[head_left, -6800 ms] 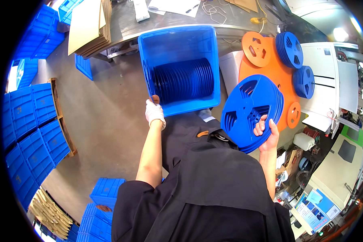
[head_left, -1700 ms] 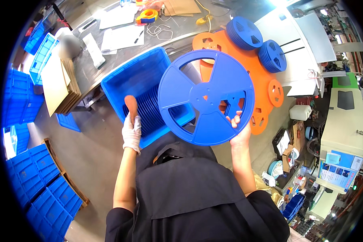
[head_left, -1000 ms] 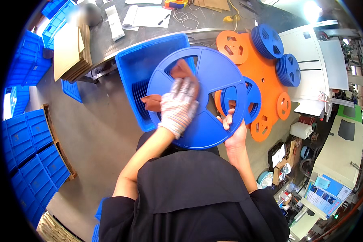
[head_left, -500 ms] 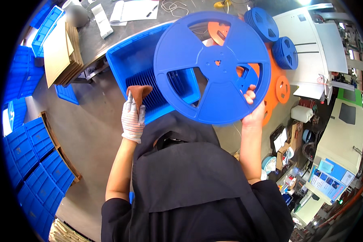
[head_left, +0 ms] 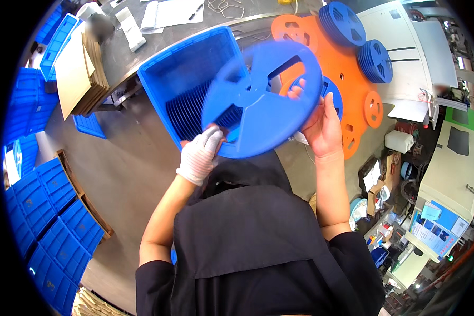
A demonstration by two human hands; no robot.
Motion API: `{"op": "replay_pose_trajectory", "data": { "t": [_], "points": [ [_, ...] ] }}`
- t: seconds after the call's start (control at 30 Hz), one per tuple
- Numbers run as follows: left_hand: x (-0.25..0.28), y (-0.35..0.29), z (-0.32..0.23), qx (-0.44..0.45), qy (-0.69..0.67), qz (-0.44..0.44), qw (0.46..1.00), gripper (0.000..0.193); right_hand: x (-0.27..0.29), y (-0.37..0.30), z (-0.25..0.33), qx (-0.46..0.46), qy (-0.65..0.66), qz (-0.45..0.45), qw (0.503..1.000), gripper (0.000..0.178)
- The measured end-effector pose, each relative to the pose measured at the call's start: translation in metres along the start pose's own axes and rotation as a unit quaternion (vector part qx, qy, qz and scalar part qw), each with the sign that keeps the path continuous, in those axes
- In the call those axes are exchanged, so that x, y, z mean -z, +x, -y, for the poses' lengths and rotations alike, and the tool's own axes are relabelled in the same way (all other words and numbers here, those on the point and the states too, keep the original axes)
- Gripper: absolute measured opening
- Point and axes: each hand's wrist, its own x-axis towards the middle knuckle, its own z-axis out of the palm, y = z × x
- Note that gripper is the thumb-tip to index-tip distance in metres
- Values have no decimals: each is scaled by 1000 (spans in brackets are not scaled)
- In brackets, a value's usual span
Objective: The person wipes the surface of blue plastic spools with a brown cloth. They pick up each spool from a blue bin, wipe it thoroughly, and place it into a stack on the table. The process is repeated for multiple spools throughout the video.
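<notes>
A large blue plastic reel disc (head_left: 271, 118) with wide cutouts is tilted before me, partly smeared by motion. My left hand (head_left: 199, 158), in a striped white glove, is closed on its lower left rim. Small bits of brown cloth (head_left: 184, 143) show beside the glove; most of the cloth is hidden. At the right rim is my bare right hand (head_left: 324, 131), its fingers behind the disc and partly seen through a cutout, thumb outside the edge. Behind the disc, a blue crate (head_left: 158, 97) holds a row of similar discs (head_left: 184, 111) on edge.
To the right stands an orange plate-like frame (head_left: 353, 95) carrying blue disc stacks (head_left: 374, 60). A dark table (head_left: 110, 60) with papers lies beyond the crate. Cardboard sheets (head_left: 73, 79) and stacked blue crates (head_left: 42, 184) are at left; a pale machine (head_left: 447, 174) is at right.
The disc has come lower and tilted. My left hand has moved right from beside the crate onto the disc's rim, and the brown cloth is now mostly hidden.
</notes>
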Motion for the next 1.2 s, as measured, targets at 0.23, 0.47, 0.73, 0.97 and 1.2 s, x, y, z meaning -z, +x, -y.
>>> {"op": "replay_pose_trajectory", "data": {
  "t": [0.23, 0.47, 0.73, 0.97, 1.2],
  "points": [
    [-47, -64, 24, 382, -624, -58, 679, 26, 57, 9, 2, 46, -67, 16, 997, 55],
    [-40, -58, 48, 432, -684, -35, 587, 39, 186, -3, -12, 36, -51, -203, 977, 50],
    [-64, -33, 52, 474, -604, -75, 636, 26, 267, 29, -33, -43, -189, -301, 934, 49],
    [-104, 34, 73, 520, -378, -55, 764, 19, 352, 89, -76, -17, -731, -244, 637, 70],
    [-170, 104, 80, 581, -353, -4, 733, 23, 348, 107, -83, -17, -835, -173, 521, 61]
  ]
}}
